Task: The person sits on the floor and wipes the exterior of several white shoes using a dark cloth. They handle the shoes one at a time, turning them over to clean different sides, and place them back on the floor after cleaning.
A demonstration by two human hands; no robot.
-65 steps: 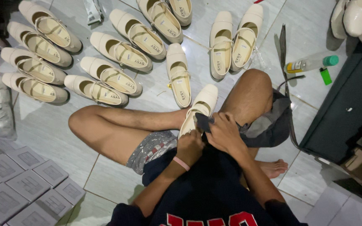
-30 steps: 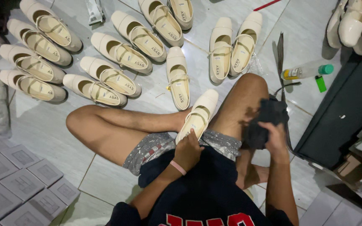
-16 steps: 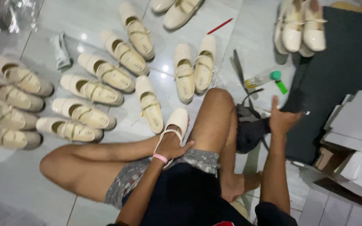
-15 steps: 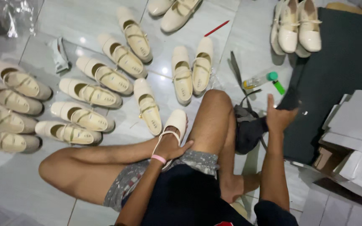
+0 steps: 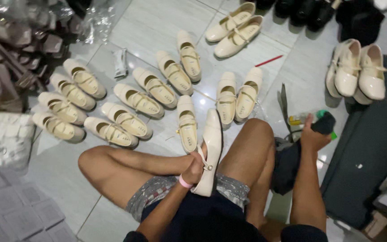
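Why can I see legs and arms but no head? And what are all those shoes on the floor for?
The camera sits on the person's head and looks down, so you see only their own legs and arms. They sit on a tiled floor. The left hand holds a cream shoe over the lap. The right hand reaches out and grips a small dark thing; I cannot tell what it is. Many more cream shoes lie in rows in front, and one pair rests to the right. A red pencil-like stick lies on the tiles.
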